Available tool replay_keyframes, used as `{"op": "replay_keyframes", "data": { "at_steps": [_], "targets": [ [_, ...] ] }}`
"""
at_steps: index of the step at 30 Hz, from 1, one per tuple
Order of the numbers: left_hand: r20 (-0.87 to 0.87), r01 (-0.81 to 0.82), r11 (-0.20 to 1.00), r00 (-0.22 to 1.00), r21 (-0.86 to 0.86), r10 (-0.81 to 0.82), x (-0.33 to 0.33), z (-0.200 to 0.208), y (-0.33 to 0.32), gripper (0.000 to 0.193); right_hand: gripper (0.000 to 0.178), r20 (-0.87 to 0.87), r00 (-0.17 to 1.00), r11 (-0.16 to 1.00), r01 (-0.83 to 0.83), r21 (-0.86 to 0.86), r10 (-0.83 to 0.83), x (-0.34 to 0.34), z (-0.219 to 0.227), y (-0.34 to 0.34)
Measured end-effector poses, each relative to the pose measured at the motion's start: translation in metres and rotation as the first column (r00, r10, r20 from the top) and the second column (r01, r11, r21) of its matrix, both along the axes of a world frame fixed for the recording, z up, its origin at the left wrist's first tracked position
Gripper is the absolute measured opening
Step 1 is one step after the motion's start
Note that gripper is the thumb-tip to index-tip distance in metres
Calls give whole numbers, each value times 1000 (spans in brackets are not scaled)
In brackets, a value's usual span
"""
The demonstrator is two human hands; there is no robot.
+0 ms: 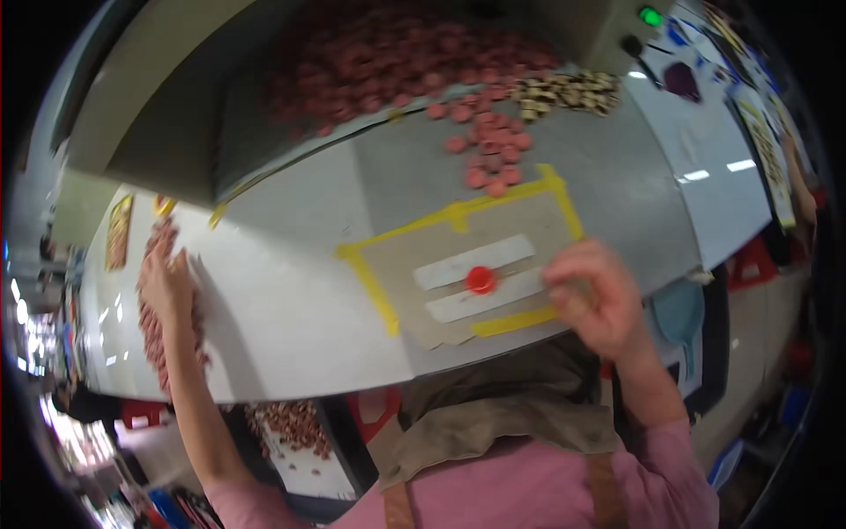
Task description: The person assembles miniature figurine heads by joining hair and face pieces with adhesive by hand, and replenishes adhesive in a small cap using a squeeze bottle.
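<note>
My left hand (169, 284) reaches over a long pile of small pinkish-brown pieces (159, 339) at the left of the table, thumb apart from the fingers. On the right, my right hand (599, 295) hovers by the edge of a grey-beige board (388, 269) framed with yellow tape. Its fingers are loosely curled, thumb and forefinger apart, and nothing shows between them. Two white strips lie on the board, the upper strip (476, 262) and the lower strip (458, 306). Between them sits a bright red round piece (481, 280); its fine detail is blurred.
Behind the board, many pink-red round pieces (370, 66) heap under a grey hood (167, 123). Gold-and-dark pieces (573, 93) lie beside them. A tray (308, 472) of brown pieces is below the table's front edge. A blue-grey scoop (679, 313) sits at right.
</note>
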State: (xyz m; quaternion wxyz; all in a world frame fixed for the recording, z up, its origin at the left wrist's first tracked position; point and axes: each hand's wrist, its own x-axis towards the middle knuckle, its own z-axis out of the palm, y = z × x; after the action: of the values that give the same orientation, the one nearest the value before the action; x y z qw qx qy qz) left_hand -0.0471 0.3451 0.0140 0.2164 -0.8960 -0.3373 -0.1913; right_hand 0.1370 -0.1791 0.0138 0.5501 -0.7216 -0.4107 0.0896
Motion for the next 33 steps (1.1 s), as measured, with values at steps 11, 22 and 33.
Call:
{"op": "replay_keyframes", "data": {
  "at_steps": [11, 22, 33],
  "targets": [
    [484, 719, 151, 592, -679, -644, 192, 7, -260, 30, 19, 362, 911, 932, 290, -219, -198, 149, 5, 5],
    [567, 802, 216, 557, -557, -607, 183, -14, -235, 19, 17, 568, 815, 930, 292, -224, -119, 132, -10, 13],
    [608, 637, -478, 757, -605, 240, 48, 0, -263, 27, 23, 337, 910, 829, -11, -559, 240, 27, 25, 4]
  ]
}}
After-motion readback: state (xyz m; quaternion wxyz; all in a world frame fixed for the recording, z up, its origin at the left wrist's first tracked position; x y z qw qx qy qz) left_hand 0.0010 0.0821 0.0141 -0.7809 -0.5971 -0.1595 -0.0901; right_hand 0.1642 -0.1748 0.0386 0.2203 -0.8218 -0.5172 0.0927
